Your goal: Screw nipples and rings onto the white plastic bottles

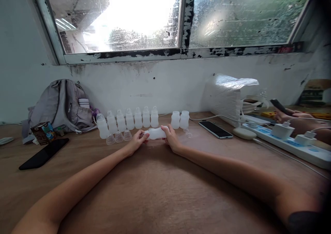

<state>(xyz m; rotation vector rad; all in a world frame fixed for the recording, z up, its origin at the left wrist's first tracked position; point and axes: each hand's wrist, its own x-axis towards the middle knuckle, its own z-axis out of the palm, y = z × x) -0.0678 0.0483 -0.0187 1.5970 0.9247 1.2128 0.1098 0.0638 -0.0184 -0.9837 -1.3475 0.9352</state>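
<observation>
A frosted white baby bottle [156,133] lies sideways between my hands, just above the table. My left hand [137,141] pinches its left, neck-side end, and my fingers partly hide what sits there. Around the right end of the bottle, my right hand [170,138] is closed. Behind my hands stands a row of several upright bottles [130,119] with clear domed caps. Three loose clear caps [119,137] rest in front of that row. To the right are two upright bottles without caps [175,120], and thin clear rings [189,135] lie near them.
A black tablet-like slab [44,154], a small box [43,133] and a grey backpack [64,106] are at left. At right lie a phone [215,129], a round beige pad [244,133] and a power strip [289,141] with cables. Another person's hand holds a dark phone [280,106].
</observation>
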